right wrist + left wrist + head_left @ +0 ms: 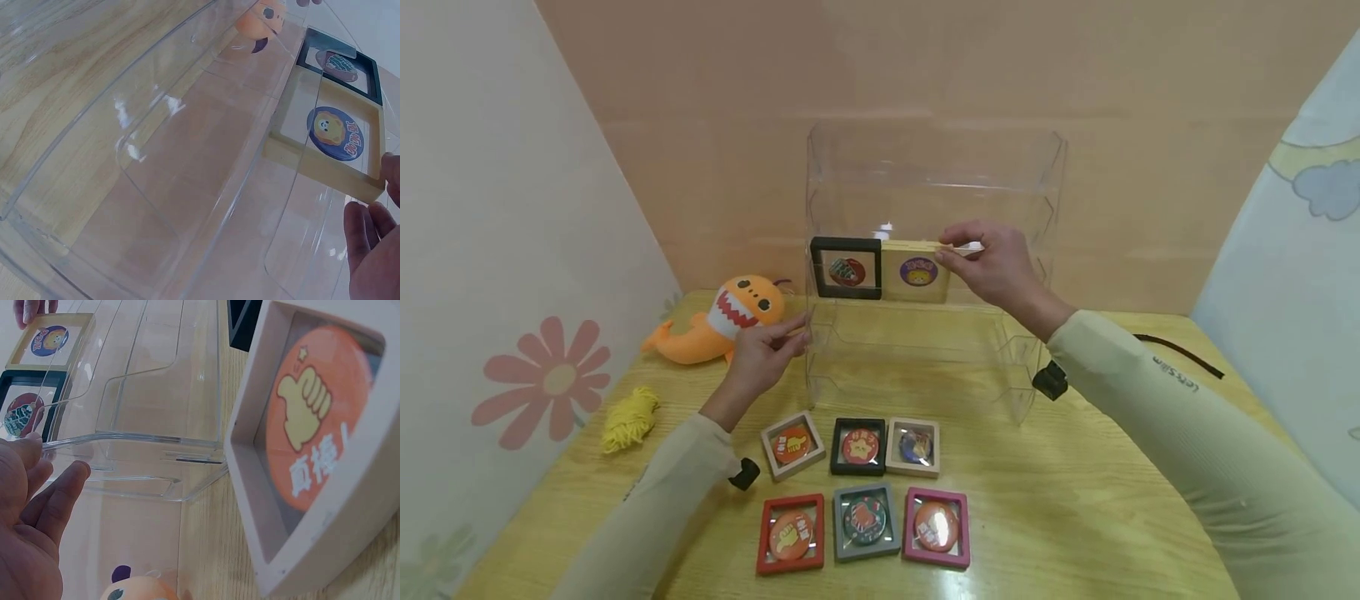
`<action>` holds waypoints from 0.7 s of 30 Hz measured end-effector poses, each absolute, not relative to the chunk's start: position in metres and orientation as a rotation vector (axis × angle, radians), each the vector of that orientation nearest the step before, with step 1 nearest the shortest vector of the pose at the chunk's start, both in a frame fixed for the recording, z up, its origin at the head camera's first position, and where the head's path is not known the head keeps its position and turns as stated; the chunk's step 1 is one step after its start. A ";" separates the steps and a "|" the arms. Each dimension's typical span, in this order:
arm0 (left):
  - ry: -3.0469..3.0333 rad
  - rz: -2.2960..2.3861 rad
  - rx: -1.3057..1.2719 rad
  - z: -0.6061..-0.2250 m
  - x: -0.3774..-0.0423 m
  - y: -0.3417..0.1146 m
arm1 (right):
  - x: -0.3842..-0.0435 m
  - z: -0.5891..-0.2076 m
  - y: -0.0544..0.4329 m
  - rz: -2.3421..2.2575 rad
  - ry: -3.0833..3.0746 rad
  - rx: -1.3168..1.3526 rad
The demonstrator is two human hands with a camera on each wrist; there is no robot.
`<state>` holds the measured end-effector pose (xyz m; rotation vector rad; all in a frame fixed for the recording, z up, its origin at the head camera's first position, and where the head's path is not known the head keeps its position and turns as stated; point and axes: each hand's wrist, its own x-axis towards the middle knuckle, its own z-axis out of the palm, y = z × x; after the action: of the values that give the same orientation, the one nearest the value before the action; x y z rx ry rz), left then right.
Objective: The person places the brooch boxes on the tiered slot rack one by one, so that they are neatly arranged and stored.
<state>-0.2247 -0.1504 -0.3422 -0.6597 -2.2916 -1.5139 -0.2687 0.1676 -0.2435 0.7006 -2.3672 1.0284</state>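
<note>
The right hand (988, 262) is pinching a yellow frame (891, 285) containing a purple badge (918, 271), beside a black frame (846, 243) on the clear rack (940, 185); the left hand (763, 358), fingers apart, is touching the rack's side.

1. Head view: moderate, diffuse light; exact source hard to place
2. White glare on magenta-framed badge (936, 527); pale sheen on table (1112, 467) at bottom edge
3. Small bright glints on clear rack (925, 185); its see-through edges faint, hard to trace
4. Wide-angle stretch: right sleeve (1195, 425) looks enlarged toward lower corner
5. Left wrist view: dimmer, greyish, low contrast
6. Right wrist view: hazy through plastic, scattered white highlights, fine detail soft
</note>
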 end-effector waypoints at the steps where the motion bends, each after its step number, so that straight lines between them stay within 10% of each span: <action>1: -2.302 -1.506 -0.658 -0.342 -0.224 -0.151 | -0.268 -0.244 0.167 1.016 -2.364 0.701; 21: -2.277 -1.463 -0.645 -0.339 -0.218 -0.165 | -0.217 -0.264 0.156 0.792 -2.139 1.067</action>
<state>-0.2184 -0.1647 -0.3395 -0.6451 -2.2766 -1.4632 -0.2168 0.1560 -0.2638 1.0675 -2.1391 0.7916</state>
